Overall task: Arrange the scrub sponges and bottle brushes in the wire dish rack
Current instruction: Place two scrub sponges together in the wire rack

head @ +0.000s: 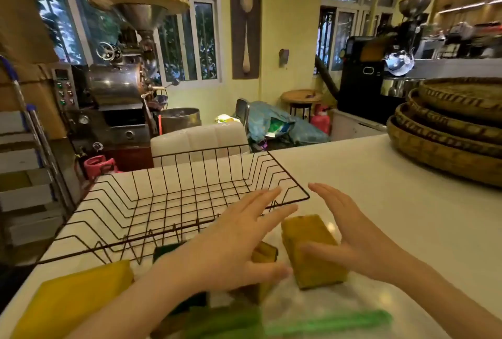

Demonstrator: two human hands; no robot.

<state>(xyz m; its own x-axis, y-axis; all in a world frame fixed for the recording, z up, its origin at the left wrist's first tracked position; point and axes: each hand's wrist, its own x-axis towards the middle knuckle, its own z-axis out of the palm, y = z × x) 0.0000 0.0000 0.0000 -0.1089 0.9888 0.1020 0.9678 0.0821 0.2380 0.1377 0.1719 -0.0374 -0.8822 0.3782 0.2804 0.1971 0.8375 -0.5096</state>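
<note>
At the far left a large yellow sponge [78,298] lies flat on the counter [407,203], just in front of the rack [152,203], which holds nothing that can be seen. The left hand [239,246] is spread wide and holds nothing; it hovers over the rack's near right corner, with a small sponge [264,254] partly hidden under it. Between the two hands an upright sponge [312,251] stands on end, its long axis running away from the person. The right hand [353,238] is also open and empty, palm facing that sponge and seemingly nearer to it than the left. The rack lies left of and beyond this sponge. Blurred green brushes [326,322] lie nearest the person.
</note>
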